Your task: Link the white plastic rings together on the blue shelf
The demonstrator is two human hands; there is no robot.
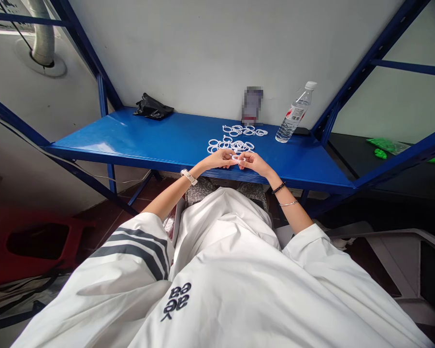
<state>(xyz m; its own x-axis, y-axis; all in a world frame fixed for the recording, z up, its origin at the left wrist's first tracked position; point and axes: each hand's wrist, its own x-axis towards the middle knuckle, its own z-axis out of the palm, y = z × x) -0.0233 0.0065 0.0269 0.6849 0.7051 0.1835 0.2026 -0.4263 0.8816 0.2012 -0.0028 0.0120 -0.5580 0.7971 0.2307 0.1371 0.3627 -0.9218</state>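
Between my fingertips, at the front edge of the blue table (159,140), is a small white ring (238,159). My left hand (220,158) pinches it from the left, fingers closed. From the other side my right hand (254,163) grips it between thumb and fingers. Just beyond my hands lies a pile of white rings (235,146), partly hidden by the fingers. Farther back, a second group of similar white rings (244,130) lies loosely spread. Whether they are plastic or elastic is too small to tell.
A tilted-looking water bottle (293,115) stands at the back right, by a dark flat object (302,131). A blurred-out upright object (252,105) leans at the wall. A crumpled black bag (152,107) lies at the back left. Blue metal posts (103,94) frame the table.
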